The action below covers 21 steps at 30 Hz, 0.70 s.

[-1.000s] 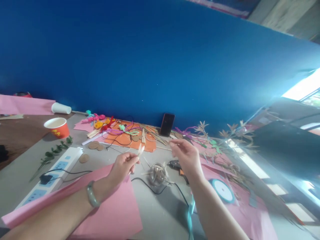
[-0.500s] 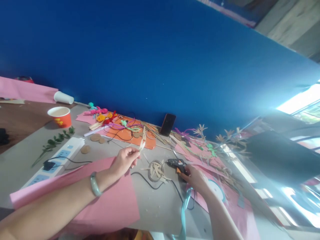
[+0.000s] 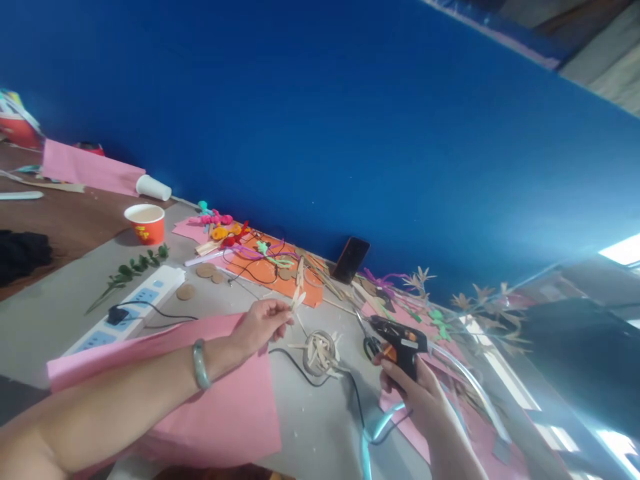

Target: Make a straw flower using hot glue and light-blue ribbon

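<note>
One left hand (image 3: 265, 325), one right hand (image 3: 417, 393), one glue gun (image 3: 406, 341), one phone (image 3: 351, 260), one power strip (image 3: 150, 285), one bracelet (image 3: 201, 364), one yellow-lettered cup (image 3: 149, 233), three discs (image 3: 185, 292) by the power strip

Glue gun (image 3: 400, 337) is partly covered by the right hand (image 3: 419, 393), lower right; red container (image 3: 19, 132) is cut by the left edge, upper left.

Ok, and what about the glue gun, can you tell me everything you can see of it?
The glue gun is black and looks like plastic, with an orange trigger and a pale label on its side. The right hand grips its handle. It seems to be held above the tabletop, nozzle pointing toward the left hand's side. The label's words are too small to read.
</note>
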### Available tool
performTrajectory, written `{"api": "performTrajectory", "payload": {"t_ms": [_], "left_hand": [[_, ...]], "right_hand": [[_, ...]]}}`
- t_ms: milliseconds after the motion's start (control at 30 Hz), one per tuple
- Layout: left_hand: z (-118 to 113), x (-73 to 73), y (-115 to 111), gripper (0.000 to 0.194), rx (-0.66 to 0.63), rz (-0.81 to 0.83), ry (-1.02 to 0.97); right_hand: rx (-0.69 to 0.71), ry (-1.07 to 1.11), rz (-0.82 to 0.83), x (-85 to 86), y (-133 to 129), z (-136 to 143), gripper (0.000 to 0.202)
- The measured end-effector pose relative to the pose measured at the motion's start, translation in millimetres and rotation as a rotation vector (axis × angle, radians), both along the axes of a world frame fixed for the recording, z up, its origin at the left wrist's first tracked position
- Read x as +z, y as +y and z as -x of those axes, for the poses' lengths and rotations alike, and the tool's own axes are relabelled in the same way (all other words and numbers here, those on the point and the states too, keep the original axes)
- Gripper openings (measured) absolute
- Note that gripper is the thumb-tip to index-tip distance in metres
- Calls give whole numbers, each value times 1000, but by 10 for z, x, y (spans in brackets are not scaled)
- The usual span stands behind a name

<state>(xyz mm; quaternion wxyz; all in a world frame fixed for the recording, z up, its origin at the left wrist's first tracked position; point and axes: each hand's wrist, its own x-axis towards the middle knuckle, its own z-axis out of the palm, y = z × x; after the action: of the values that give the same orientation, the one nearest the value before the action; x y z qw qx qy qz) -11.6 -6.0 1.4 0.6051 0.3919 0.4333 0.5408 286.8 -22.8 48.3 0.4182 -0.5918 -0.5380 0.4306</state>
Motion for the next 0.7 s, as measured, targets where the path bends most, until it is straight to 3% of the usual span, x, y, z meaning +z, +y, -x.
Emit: {"api": "performTrajectory", "payload": {"t_ms": [133, 333, 700], "left_hand": [[-13, -25, 9, 23, -8, 9, -35], [-31, -33, -2, 24, -64, 50, -94], [-31, -31, -13, 18, -106, 55, -63]], "right_hand": [[35, -33, -15, 121, -192, 299, 30], [194, -140, -48, 212, -314, 665, 40], [281, -494, -171, 95, -214, 844, 38]]}}
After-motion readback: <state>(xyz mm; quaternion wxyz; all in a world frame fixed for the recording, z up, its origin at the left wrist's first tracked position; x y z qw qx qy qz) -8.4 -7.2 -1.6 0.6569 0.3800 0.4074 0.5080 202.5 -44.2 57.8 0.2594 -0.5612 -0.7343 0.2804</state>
